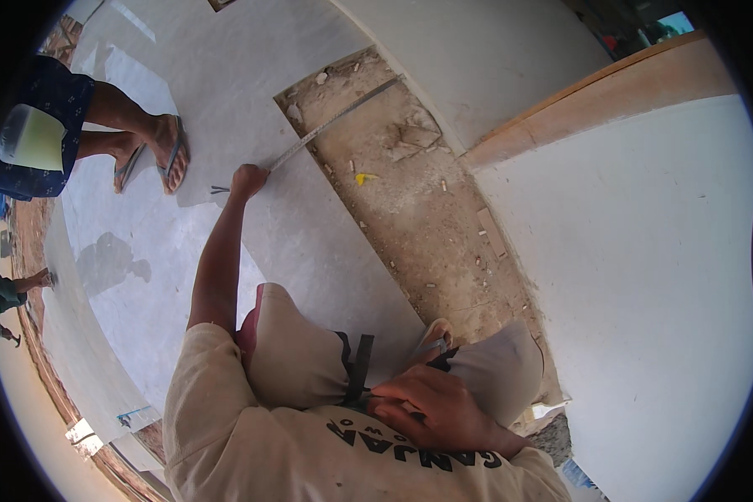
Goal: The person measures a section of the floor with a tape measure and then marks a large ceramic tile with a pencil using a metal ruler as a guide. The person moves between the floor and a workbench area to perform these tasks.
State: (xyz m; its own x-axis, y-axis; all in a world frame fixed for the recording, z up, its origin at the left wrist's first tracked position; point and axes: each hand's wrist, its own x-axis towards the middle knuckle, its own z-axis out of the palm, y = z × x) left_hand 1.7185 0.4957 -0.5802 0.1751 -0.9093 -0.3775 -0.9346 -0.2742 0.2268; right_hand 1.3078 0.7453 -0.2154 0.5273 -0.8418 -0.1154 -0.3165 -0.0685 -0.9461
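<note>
My left hand (249,181) is stretched out over the grey sheet floor, its fingers closed round one end of a long, thin, flat strip (326,125) that looks like a rule or measuring tape. The strip crosses the bare dirt gap (402,184), its far end by the foot of the wall. A short dark forked piece (219,190) sticks out on the other side of that fist. Close to my waist, my right hand (427,403) is curled beside a dark strap (360,368). What its fingers hold, if anything, is hidden.
White wall panels (636,251) rise on the right, with a wooden ledge (594,92) above. Rubble and a yellow scrap (365,178) lie in the gap. A person in sandals (171,155) stands at the left, holding a pale container (33,138). Another person (8,293) is farther left.
</note>
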